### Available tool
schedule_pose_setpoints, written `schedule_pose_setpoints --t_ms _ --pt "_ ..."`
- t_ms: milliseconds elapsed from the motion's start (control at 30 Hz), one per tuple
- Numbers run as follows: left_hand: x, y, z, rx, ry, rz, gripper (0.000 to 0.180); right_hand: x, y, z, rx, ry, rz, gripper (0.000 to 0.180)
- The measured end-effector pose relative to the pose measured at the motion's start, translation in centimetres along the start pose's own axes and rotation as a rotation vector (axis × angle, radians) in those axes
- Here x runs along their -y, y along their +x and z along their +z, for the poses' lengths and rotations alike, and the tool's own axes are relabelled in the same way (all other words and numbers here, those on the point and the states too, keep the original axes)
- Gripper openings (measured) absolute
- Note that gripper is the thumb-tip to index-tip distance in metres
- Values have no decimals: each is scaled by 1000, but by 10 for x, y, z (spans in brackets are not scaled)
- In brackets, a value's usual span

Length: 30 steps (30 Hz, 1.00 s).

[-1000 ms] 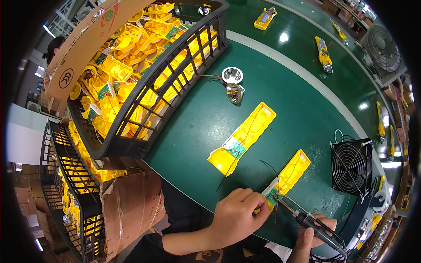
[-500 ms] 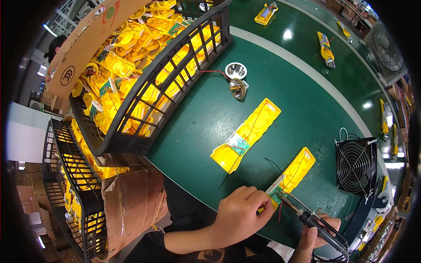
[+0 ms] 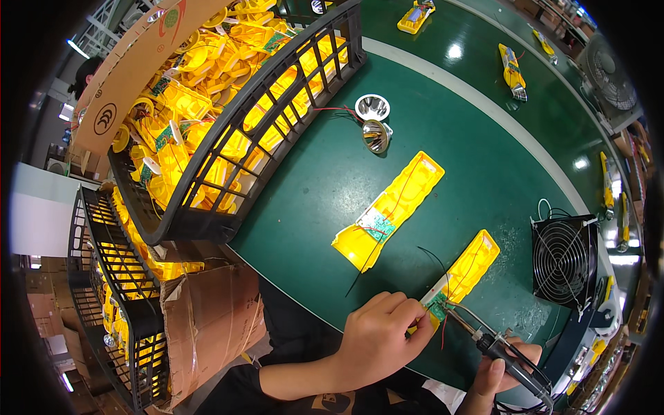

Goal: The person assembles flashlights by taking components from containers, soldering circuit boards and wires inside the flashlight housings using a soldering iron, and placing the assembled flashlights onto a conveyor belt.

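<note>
My right hand (image 3: 508,366) is wrapped round a soldering iron (image 3: 499,348) with a thin tube running along its shaft. The iron's tip is at a small green circuit board (image 3: 437,306) in the near yellow plastic housing (image 3: 474,266). Closed fingers of my left hand (image 3: 382,337) grip the near end of that housing, beside the board; the fingertips are partly hidden. Black and red wires stick out around the board. Farther left lies a second yellow housing (image 3: 408,183) with its own circuit board (image 3: 377,225) and wires, untouched.
Two shiny reflector cups (image 3: 375,137) lie beyond the housings. At left stands a black crate (image 3: 200,221) heaped with yellow housings, with another crate (image 3: 142,304) below. A small black fan (image 3: 564,263) stands at right. Beyond, a green conveyor (image 3: 470,48) carries several yellow pieces.
The yellow pieces on the conveyor have shifted slightly. My hands, the soldering iron and the near housing stay almost where they were.
</note>
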<state>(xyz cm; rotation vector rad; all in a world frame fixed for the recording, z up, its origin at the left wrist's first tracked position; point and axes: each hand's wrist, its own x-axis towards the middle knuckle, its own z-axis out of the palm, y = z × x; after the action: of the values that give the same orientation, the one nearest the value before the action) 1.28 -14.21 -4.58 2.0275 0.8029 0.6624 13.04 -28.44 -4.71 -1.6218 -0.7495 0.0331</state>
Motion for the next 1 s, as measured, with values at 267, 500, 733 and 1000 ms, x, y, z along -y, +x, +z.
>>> schedule_pose_setpoints --t_ms 267,500,733,1000 --pt "0 -1 0 6 6 -5 13 -2 1 -1 -48 19 -70 42" --pt "-1 -2 0 3 53 15 14 1 7 -7 -195 51 -35 45" --pt "-8 -5 -5 11 127 2 25 5 8 -25 -300 19 -120 42" --pt "6 -12 -9 39 185 85 39 -4 -2 -39 -258 340 -131 25"
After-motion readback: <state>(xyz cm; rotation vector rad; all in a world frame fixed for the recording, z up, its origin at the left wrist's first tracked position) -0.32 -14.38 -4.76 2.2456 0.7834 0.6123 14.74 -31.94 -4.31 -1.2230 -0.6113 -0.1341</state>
